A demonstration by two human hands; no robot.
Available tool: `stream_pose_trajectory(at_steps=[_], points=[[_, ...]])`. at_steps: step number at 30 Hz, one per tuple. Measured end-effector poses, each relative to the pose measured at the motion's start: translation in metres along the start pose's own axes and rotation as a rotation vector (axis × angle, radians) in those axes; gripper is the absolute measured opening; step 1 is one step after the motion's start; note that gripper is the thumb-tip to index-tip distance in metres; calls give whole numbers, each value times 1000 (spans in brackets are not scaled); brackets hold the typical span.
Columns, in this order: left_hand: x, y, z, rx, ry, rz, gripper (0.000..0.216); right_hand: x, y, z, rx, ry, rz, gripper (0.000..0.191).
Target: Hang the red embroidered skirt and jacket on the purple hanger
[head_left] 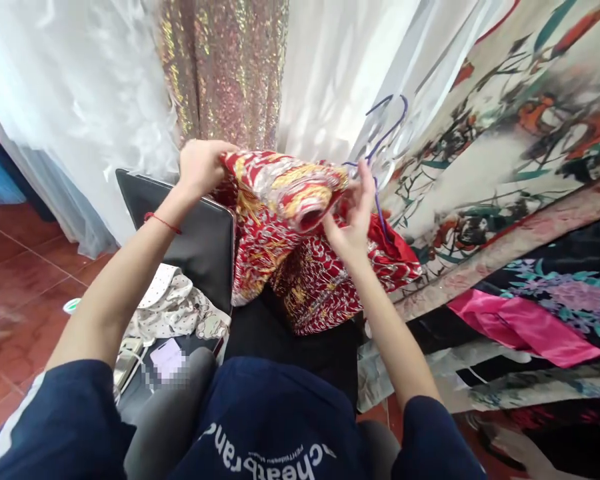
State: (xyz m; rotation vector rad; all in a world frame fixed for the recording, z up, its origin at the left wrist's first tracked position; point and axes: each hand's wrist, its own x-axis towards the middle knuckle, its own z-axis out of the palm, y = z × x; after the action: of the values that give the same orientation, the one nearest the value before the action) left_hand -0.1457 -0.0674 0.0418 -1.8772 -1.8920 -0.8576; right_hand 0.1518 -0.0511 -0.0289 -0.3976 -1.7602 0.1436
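A red garment with gold and silver embroidery hangs folded in front of me. My left hand is closed round its upper left part, with the fingertips hidden. At the other end, the cloth forms a rounded tube with a dark opening. Beside this opening is my right hand, its thumb and forefinger spread apart and touching the cloth; its other fingers are partly hidden. A purple hanger sticks up behind my right hand, its lower end running down to the garment's red edge.
A black chair back stands at left, with a dotted white cloth and a light purple card below it. White fabric and a sequined gold-pink cloth hang behind. Floral fabric and a pink cloth fill the right side.
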Motion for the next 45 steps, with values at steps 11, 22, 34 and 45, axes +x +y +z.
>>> stream_pose_trajectory(at_steps=[11, 22, 34, 45], points=[[-84, -166, -39, 20, 254, 12, 49, -42, -43, 156, -382, -513, -472, 60], [-156, -183, 44, 64, -13, 46, 62, -83, -19, 172, -559, -677, -757, 50], [-113, 2, -5, -57, 242, 30, 45, -94, -58, 132, -397, -976, -450, 63], [81, 135, 105, -222, -197, 338, 67, -109, -26, -7, -530, -1226, 203, 40]])
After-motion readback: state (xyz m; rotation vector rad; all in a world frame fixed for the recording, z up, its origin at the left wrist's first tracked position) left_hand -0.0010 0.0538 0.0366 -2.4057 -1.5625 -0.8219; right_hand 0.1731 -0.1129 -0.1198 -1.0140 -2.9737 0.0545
